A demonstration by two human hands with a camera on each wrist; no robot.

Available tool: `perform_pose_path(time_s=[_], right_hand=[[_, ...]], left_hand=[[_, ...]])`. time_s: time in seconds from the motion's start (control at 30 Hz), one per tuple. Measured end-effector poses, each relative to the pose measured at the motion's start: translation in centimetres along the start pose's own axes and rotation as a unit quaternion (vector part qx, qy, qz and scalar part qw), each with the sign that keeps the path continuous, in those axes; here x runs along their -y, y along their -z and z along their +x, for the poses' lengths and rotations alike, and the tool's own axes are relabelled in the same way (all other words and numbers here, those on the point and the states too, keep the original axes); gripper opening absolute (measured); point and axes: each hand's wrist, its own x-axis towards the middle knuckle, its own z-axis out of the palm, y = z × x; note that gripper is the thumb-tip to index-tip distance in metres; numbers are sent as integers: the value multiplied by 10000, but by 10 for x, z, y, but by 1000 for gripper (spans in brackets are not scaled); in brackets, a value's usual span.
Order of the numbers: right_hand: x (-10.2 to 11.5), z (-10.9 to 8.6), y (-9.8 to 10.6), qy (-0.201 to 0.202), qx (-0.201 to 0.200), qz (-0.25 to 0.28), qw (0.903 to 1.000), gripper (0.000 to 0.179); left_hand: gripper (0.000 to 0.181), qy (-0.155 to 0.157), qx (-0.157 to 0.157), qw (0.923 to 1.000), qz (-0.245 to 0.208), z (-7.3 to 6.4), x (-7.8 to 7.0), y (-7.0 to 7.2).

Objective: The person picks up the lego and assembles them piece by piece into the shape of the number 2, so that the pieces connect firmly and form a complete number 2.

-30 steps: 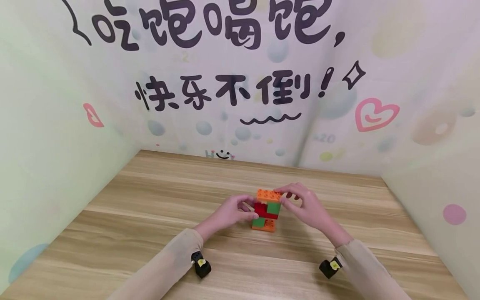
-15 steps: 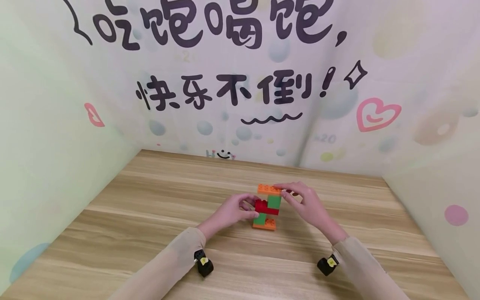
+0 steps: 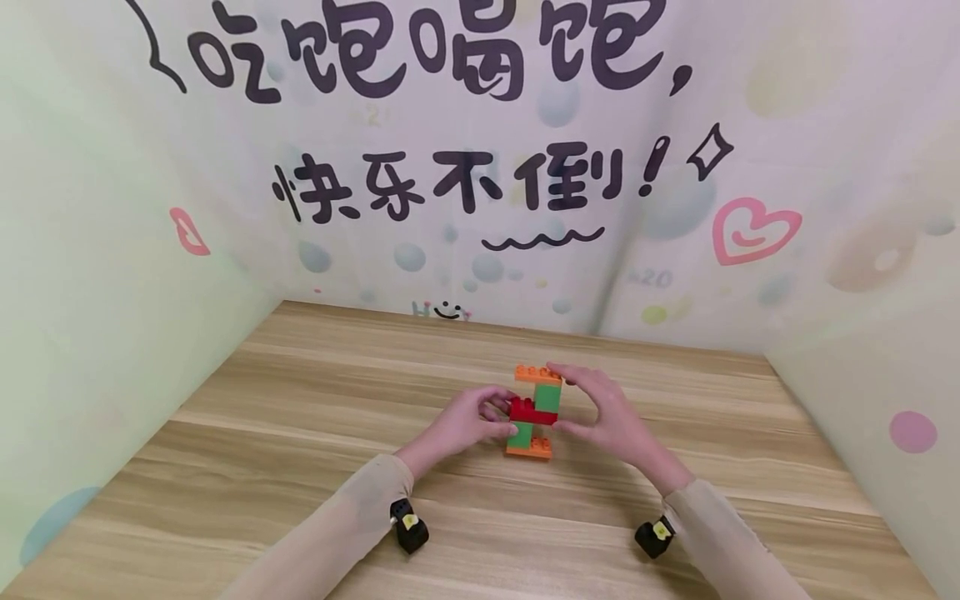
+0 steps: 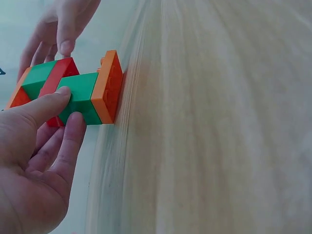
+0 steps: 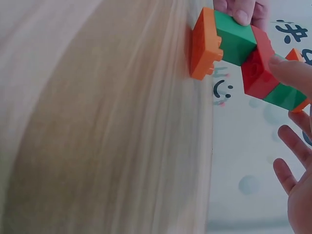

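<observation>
A small tower of studded toy building bricks stands on the wooden table in the head view, stepped from side to side. From the bottom come an orange brick (image 3: 538, 452), a green brick (image 4: 85, 92), a red brick (image 5: 258, 68), a second green brick (image 3: 548, 397) and an orange top brick (image 3: 529, 373). My left hand (image 3: 476, 421) pinches the lower green brick between thumb and fingers. On the other side, my right hand (image 3: 618, 417) spans the upper tower, thumb against the red brick and index finger at the orange top; its remaining fingers spread loosely in the right wrist view.
The wood-grain table (image 3: 315, 400) reaches back to a printed cloth wall (image 3: 450, 250) with dark lettering. Pale side walls (image 3: 97, 292) enclose it left and right. A black wrist camera (image 3: 408, 529) sits below each sleeve cuff.
The orange top has tilted until its studs show edge-on, and the tower looks more upright. My right thumb has moved down from the orange top to the red brick. My left hand keeps its grip.
</observation>
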Motion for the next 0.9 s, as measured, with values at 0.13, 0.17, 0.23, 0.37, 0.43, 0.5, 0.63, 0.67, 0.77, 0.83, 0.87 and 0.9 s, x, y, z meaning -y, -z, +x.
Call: perform_pose_path(time_s=[0.13,0.17,0.23,0.37,0.43,0.5,0.63,0.67,0.77,0.83,0.87,0.9], right_hand=[[-4,-1,-2,-120,33,-137,9998,88],[-5,-1,-3,-132,33,-177,9997,89],[-7,-1,-4,-186,28,-187,9996,91],[-10,1,-6,-239,32,-168,9996,89],[-12,3,-6,-221,38,-142,9996,87],[-13,4,-6,-246,61,-112,9996,85],[-17,8,-7,-412,150,67,9990,81],[-19,9,-7,-446,181,128,9988,80],[-23,11,-9,-517,289,267,9979,78],[-26,13,-9,-531,349,309,9975,78],[-27,13,-10,-563,367,342,9972,78],[-28,14,-10,-598,401,390,9966,78]], left_hand=[[48,0,29,10000,32,0,0,0],[49,3,37,10000,34,0,0,0],[50,-33,47,10000,74,0,0,-1],[55,-132,36,9996,237,0,0,-1],[57,-198,17,9992,348,0,1,-2],[60,-219,12,9988,429,-1,1,-1],[66,-274,44,9980,571,-2,2,-1],[67,-284,57,9978,588,-2,2,0],[69,-301,72,9973,660,-2,3,0],[69,-308,86,9972,670,-2,4,1],[70,-296,94,9971,688,-3,4,1],[70,-272,105,9970,721,-3,4,1]])
